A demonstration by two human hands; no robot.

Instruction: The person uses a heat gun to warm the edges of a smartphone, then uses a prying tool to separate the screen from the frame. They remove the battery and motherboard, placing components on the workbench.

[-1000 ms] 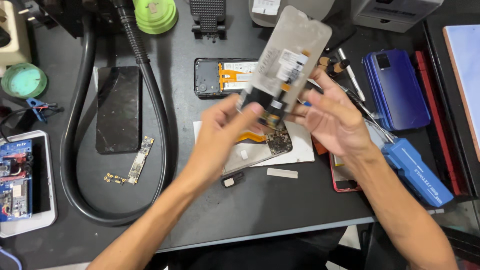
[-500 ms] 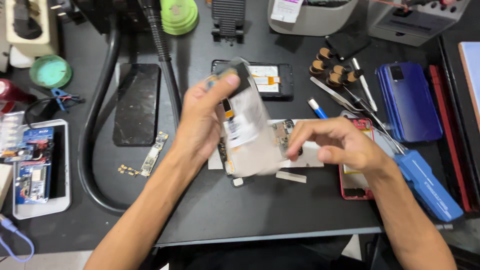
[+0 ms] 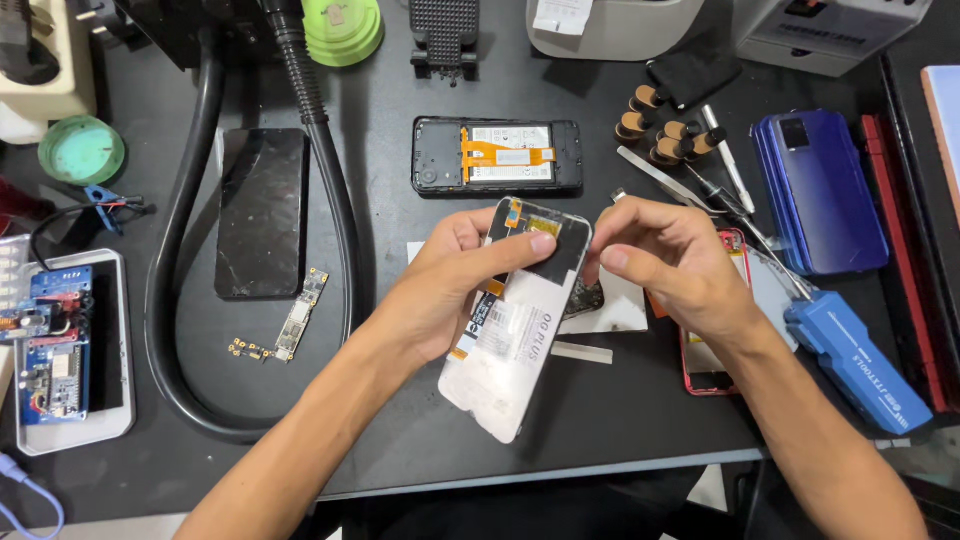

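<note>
Screen assy (image 3: pixel 520 330) now lowered, back side up vs 1 s ago; gripped by left hand (image 3: pixel 450 290), top edge pinched by right hand (image 3: pixel 660 265) fingers—connector end being worked.

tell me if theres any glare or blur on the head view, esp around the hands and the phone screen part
Head view: sharp overall, no motion blur on the left hand or right hand; the screen part is evenly lit with soft shadow beneath; mild sheen on the blue phone and dark glass panel; edges bend slightly from the wide lens.
</note>
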